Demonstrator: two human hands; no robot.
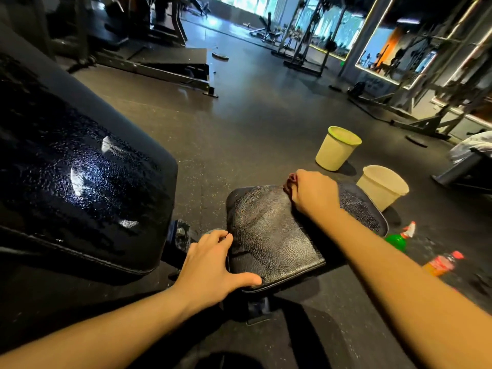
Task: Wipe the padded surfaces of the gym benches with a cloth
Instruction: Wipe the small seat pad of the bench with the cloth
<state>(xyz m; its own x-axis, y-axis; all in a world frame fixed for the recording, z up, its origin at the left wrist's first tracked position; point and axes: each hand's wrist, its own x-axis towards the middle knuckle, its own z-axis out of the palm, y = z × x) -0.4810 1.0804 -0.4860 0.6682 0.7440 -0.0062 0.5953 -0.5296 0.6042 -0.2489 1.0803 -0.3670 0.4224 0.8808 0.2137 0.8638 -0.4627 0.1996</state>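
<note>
Bench seat pad (271,230) held by 2 hands, with a reddish cloth (291,179) bunched at its far edge.

On the floor (253,123) to the right, 2 pale buckets are noted: 1 with a green rim (335,153) farther off, and 1 plain (380,190) just beyond the pad; their contents cannot be made out. A green spray bottle (398,239) and a red-capped drink bottle (442,263) holding orange liquid lie near the pad's right side. The tilted back pad (80,169) stands to the left, beaded with droplets. The seat pad is black and grained, dull grey across its middle and speckled wet at the right end. The left hand (213,259) is clamped over the near left corner, thumb along the near edge. The right hand (311,193) is fisted around the cloth.
</note>
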